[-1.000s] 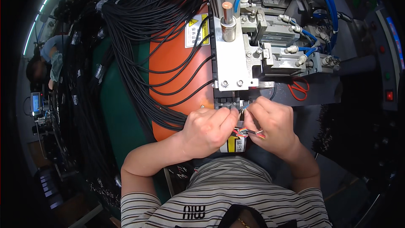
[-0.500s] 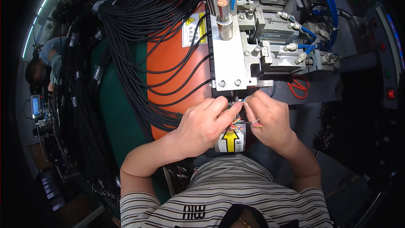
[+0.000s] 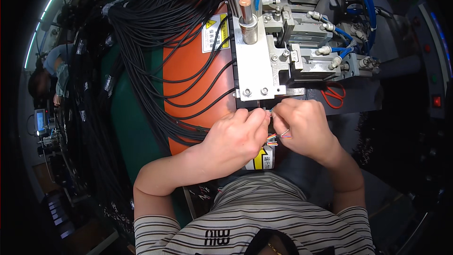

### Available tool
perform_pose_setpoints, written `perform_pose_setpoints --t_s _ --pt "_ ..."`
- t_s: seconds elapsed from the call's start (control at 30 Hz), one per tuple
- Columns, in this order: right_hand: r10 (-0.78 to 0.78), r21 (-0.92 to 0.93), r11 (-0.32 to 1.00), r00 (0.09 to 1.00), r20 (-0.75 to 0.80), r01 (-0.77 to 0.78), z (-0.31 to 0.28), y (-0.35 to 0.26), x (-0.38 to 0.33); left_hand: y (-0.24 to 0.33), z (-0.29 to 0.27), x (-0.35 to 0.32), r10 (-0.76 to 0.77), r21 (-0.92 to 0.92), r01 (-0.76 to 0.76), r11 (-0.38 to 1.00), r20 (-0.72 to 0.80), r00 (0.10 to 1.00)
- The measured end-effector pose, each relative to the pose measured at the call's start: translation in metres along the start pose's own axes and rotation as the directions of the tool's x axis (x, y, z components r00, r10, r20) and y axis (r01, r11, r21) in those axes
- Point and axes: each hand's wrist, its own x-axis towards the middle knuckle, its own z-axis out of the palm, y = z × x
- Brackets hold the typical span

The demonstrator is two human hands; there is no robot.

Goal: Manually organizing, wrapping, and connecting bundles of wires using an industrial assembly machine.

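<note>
Both hands meet just below the front of a metal clamping fixture, their fingertips close together. My left hand is closed in a pinch on thin wires, its fingers hiding most of them. My right hand pinches at the same spot, with a little light blue wire showing between the fingertips. Below the pinch, loose multicoloured wire ends stick out between the hands. They belong to thin stripped cable ends, mostly covered by my fingers. A white label with a yellow arrow shows partly under my left hand.
A thick bundle of black cables drapes over the orange surface at the left. Blue air hoses and pneumatic cylinders fill the upper right. Red-handled scissors lie right of the fixture. Another person is at the far left.
My left hand has shifted slightly right and turned, now covering more of the arrow label and the coloured wires. The right hand's fingers have curled in a little; both hands stay together.
</note>
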Motion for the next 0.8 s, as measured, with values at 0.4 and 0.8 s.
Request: perform_pose_setpoints --t_s 0.4,0.8 --pt "0.188 0.31 0.939 0.977 -0.102 -0.148 0.009 0.002 0.001 -0.008 -0.007 -0.003 -0.061 -0.087 0.062 0.994 0.014 0.998" --pt "0.269 0.711 0.674 0.963 0.014 -0.199 0.004 -0.018 -0.017 -0.008 0.0 -0.035 -0.271 -0.153 0.256 0.954 -0.083 0.959"
